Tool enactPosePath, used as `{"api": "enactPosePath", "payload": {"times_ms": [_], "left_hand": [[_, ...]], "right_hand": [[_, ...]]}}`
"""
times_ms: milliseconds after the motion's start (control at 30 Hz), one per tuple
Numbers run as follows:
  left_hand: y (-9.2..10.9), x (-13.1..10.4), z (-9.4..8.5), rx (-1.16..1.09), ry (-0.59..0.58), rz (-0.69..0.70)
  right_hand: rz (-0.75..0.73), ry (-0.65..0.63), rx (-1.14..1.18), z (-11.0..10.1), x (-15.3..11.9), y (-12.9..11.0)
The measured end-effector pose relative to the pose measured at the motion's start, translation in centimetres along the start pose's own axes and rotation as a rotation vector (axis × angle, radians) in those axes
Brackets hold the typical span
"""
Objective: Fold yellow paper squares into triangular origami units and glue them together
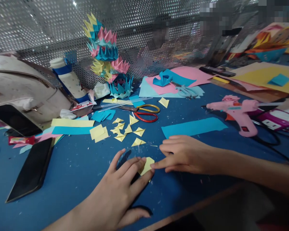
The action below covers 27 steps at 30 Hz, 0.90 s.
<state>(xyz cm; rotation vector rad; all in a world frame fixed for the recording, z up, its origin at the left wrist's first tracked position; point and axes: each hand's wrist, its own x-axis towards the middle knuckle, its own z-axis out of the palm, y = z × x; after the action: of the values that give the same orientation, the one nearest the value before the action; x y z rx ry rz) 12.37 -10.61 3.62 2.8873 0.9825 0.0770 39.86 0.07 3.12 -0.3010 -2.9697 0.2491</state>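
A small piece of yellow paper (147,165) with folded corners lies on the blue table. My left hand (128,179) is open over its left and lower sides, fingers spread and fingertips pressing it down; part of the paper is hidden beneath them. From the right, my right hand (185,155) touches the paper's right edge with one outstretched finger, its other fingers loosely bent and holding nothing. Just beyond the hands lie several folded yellow paper triangles (138,142) and a few yellow paper squares (98,133). A blue paper strip (195,127) lies behind my right hand.
Scissors (146,112) lie behind the triangles. At right is a pink glue gun (240,112) with its cable. Two phones (31,170), a bag (24,86) and a bottle (68,80) stand left. A folded-paper model (108,54) stands against the perforated metal panel (139,29).
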Motion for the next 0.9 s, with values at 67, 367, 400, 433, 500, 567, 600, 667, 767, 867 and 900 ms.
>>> {"api": "enactPosePath", "payload": {"times_ms": [67,367,400,433,500,567,600,667,767,867,900], "left_hand": [[0.0,0.0,0.0,-0.002,-0.002,-0.002],[0.0,-0.1,0.0,0.002,-0.008,0.003],[0.0,-0.1,0.1,-0.001,-0.004,0.009],[-0.1,-0.1,0.1,-0.005,-0.002,0.014],[-0.1,-0.1,0.1,-0.014,0.004,0.02],[-0.1,-0.2,0.2,-0.024,0.019,0.017],[-0.1,-0.2,0.2,-0.031,0.028,0.016],[-0.1,-0.2,0.2,-0.044,0.041,0.009],[-0.1,-0.2,0.3,-0.055,0.043,0.003],[-0.1,-0.2,0.3,-0.058,0.052,0.005],[-0.1,-0.2,0.3,-0.059,0.057,0.004]], "right_hand": [[-0.003,0.028,-0.039,0.0,0.1,0.4],[-0.334,0.218,-0.394,-0.6,2.7,-0.1],[-0.397,0.207,-0.398,-0.7,3.0,-0.1],[-0.45,0.192,-0.394,-0.8,3.3,-0.1],[-0.5,0.157,-0.392,-0.9,3.7,0.0],[-0.476,0.122,-0.388,-1.0,4.0,0.0],[-0.451,0.1,-0.376,-1.1,4.2,0.1],[-0.397,0.037,-0.324,-1.4,4.7,0.1],[-0.341,-0.068,-0.194,-1.9,5.4,0.3],[-0.329,-0.092,-0.081,-2.1,6.0,0.7],[-0.329,-0.079,-0.049,-2.1,6.1,0.8]]}}
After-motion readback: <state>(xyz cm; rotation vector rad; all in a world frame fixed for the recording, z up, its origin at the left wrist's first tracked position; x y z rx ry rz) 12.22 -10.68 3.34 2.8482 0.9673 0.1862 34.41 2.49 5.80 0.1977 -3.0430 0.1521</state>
